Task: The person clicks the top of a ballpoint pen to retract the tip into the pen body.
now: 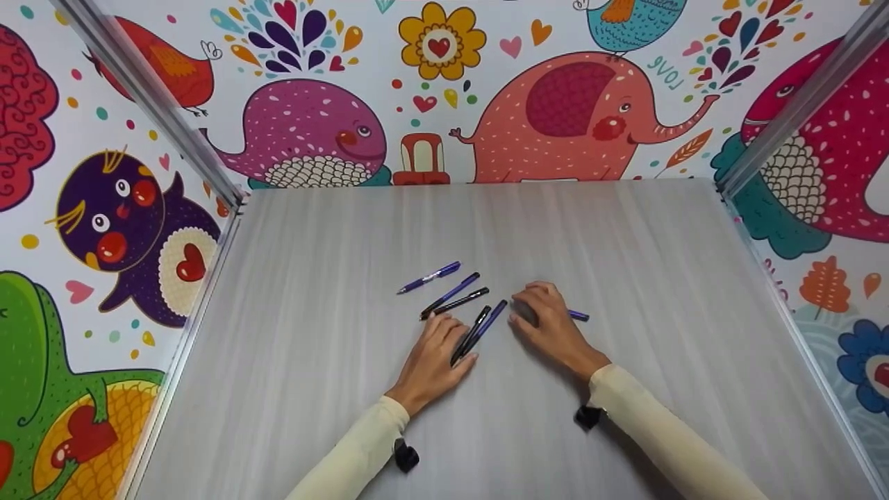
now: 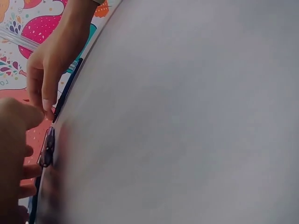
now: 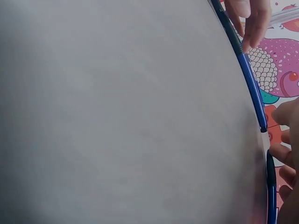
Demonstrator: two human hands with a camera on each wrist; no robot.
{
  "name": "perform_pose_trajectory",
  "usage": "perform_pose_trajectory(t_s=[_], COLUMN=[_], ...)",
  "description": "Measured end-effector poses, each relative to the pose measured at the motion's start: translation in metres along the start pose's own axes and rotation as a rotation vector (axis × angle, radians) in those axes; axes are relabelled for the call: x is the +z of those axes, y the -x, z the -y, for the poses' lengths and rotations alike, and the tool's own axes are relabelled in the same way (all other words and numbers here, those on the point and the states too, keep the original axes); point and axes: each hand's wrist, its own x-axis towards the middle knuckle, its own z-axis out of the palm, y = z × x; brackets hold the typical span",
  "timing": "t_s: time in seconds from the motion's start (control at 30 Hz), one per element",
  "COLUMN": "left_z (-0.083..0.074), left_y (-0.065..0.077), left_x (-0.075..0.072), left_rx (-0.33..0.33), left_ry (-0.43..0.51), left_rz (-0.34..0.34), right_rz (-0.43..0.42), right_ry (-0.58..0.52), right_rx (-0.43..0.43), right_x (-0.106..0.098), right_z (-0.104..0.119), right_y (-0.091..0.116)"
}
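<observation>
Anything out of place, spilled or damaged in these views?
Nothing stands out: no spill or visible damage. The pens lie at differing angles on the table, the rightmost pen partly hidden by the right hand.

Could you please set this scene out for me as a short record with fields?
Surface: pale grey wood-grain table
Pens visible: six
Farthest: slim purple pen
Middle pair: slim blue-and-black pen; slim black pen
Nearest pair: another black pen; another blue-and-black pen
Left grip: bare hand beside nearest pair; contact unclear
Right grip: bare hand over partly hidden blue pen; contact unclear
Sleeves: cream
</observation>
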Motion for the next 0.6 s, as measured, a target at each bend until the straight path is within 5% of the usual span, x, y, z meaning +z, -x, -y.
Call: perform_pose_trajectory(t_s=[0.6], left_z=[-0.0015], left_y=[0.0037], left_x=[0.0014], left_rx=[0.021], left_ry=[-0.085], left_rz=[0.053], right_rz=[0.010], right_ry=[0.057], right_rx=[-0.040], right_x=[0.0099], right_z=[0.0052], right_y=[-0.0060])
